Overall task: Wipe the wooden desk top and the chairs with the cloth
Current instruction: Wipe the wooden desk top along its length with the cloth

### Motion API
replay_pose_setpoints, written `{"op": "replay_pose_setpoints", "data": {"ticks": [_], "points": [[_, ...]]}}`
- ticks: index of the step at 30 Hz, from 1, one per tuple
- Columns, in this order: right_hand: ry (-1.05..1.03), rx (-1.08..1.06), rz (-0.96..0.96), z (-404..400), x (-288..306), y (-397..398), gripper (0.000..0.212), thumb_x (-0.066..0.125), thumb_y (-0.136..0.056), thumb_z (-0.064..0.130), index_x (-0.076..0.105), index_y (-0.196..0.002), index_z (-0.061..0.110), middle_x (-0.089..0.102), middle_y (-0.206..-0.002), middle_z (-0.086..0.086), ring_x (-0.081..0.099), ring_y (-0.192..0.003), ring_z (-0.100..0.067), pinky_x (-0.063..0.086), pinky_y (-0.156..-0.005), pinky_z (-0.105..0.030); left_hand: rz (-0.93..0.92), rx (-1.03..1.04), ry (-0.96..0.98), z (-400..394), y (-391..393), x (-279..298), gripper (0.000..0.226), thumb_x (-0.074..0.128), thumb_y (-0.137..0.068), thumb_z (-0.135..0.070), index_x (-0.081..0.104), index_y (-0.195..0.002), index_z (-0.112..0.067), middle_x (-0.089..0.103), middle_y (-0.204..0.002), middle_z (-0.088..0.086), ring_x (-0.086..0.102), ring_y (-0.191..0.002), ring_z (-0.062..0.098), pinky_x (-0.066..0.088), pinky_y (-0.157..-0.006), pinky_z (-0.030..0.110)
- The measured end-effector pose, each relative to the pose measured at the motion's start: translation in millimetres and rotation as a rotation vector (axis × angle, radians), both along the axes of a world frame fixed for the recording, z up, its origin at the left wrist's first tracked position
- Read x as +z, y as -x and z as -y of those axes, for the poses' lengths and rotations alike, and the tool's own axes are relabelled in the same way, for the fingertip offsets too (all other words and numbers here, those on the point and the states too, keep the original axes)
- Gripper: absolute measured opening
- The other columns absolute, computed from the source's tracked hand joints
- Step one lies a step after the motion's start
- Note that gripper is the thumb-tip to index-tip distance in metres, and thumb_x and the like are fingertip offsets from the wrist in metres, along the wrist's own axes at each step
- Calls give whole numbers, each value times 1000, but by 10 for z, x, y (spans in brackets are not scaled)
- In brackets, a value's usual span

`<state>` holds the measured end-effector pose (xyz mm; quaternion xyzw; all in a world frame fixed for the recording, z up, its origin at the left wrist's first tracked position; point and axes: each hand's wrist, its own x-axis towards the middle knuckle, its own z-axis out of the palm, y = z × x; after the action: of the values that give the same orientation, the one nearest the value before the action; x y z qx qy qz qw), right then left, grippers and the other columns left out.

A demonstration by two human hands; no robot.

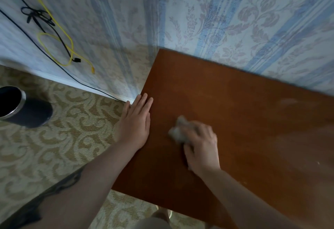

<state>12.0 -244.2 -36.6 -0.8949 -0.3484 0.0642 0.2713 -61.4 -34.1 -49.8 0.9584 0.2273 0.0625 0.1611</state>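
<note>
My left hand (134,123) lies flat on the desk (244,120) edge for balance, while my right hand (199,144) bunches the cloth (178,129) to scrub.

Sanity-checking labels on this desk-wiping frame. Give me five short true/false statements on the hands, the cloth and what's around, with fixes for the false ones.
1. The right hand holds the crumpled grey cloth against the reddish-brown wooden desk top. True.
2. The left hand grips the cloth. False: it lies flat, fingers straight, at the desk's left edge.
3. A yellow cable hangs against the floral wallpapered wall. True.
4. A dark cylindrical bin with a metal rim stands on the desk top. False: it stands on the patterned beige carpet, left of the desk.
5. The desk top's far edge meets the wall. True.
</note>
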Motion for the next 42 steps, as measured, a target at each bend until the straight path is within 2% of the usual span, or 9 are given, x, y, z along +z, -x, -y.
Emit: {"op": "replay_pose_setpoints", "data": {"ticks": [3,9,15,17,22,29,32,37,42], "points": [[7,-442,-95,-340,58,387,61,66,-70,7,58,-126,29,50,-126,0,38,-115,-22,38,-91,-44,25,152,46,224,-104,36,50,32,-100,-14,29,-150,-18,22,-158,0,8,-148,12,4,-121,38],[150,499,249,263,82,178,53,48,-75,27,48,-128,32,46,-129,4,46,-114,-20,45,-87,-36,135,439,284,464,-258,141,48,40,-98,-9,40,-144,-21,25,-157,-5,9,-147,8,6,-121,35],[162,-835,-101,247,57,-492,54,58,-86,18,47,-138,26,39,-139,-4,31,-124,-25,27,-101,-42,108,616,254,632,-687,171,51,39,-97,-15,34,-147,-25,16,-160,-5,1,-148,12,-5,-120,35],[224,-722,-110,-49,161,-369,54,55,-88,21,44,-139,32,33,-143,2,27,-127,-21,25,-102,-39,101,659,242,666,-783,170,51,36,-97,-17,33,-148,-25,17,-160,-5,1,-148,13,-5,-120,35],[173,163,138,2,214,-461,52,67,-75,24,58,-126,30,53,-129,4,39,-116,-20,42,-93,-40,27,597,163,694,-846,141,53,35,-97,-21,29,-149,-20,17,-160,-1,3,-148,16,-1,-120,39],[22,-836,-75,0,-7,-1329,50,52,-87,7,51,-137,11,37,-147,-9,26,-136,-26,23,-114,-40,-56,570,109,692,-899,83,56,28,-97,-27,20,-152,-23,11,-161,-5,-1,-148,12,-2,-120,38],[-66,-676,-106,-474,20,-1186,58,51,-88,3,44,-143,16,28,-154,0,21,-141,-19,18,-117,-31,-51,583,89,695,-910,74,56,30,-95,-27,26,-150,-21,18,-160,-4,5,-148,14,2,-120,41],[89,248,41,-350,82,-1309,59,56,-83,6,49,-140,21,36,-152,4,26,-142,-17,17,-119,-36,-46,591,83,695,-919,51,53,34,-96,-24,29,-148,-21,22,-159,-3,8,-148,15,3,-120,41],[-13,-464,14,-291,-58,-1798,52,52,-83,11,53,-134,10,45,-143,-9,33,-135,-27,23,-115,-42,-63,587,29,702,-919,43,57,21,-93,-30,30,-148,-20,24,-158,-2,11,-147,16,4,-119,41]]}}
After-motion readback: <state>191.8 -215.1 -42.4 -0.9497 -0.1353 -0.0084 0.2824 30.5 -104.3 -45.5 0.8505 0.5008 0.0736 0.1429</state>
